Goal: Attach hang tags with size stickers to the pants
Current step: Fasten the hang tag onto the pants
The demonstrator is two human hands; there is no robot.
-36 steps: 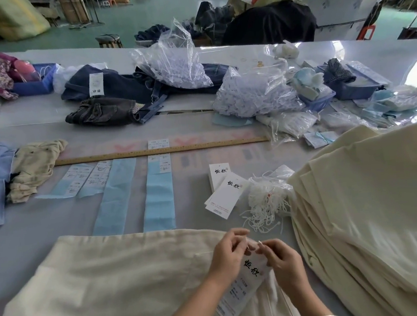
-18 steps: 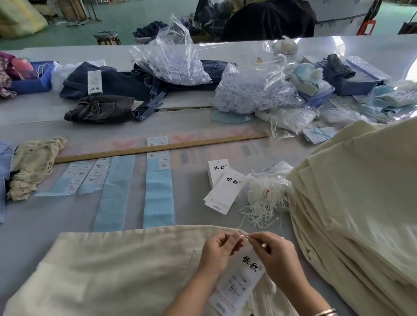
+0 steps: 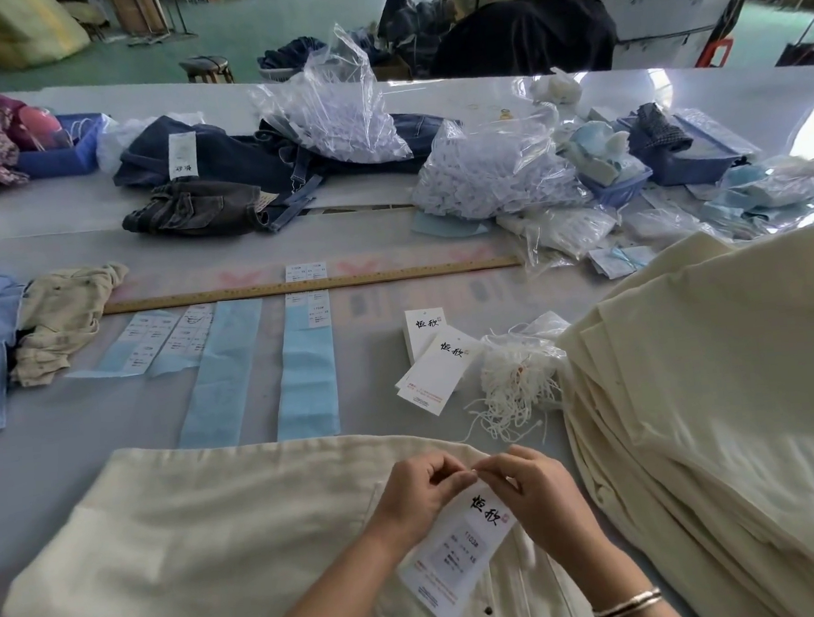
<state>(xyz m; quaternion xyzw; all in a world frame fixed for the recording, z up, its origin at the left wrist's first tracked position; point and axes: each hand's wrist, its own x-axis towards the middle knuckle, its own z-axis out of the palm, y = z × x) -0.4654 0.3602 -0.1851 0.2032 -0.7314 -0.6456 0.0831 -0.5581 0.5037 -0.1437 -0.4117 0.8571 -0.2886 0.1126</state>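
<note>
Matt cloth pants (image 3: 180, 549), paper hang tag (image 3: 459, 557)

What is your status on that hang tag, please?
Left hand and right hand pinching string at hang tag top. Tag lies on cream pants. Nothing obstructing.

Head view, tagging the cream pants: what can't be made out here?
- Tag string or fastener: hidden between the pinching fingertips of the left hand and right hand.
- Size sticker print on the hang tag: too small and blurred to read.
- Pants: lower part cut off by the bottom edge.
- Stack of folded cream pants: cut off at the right edge; count unclear.
</note>
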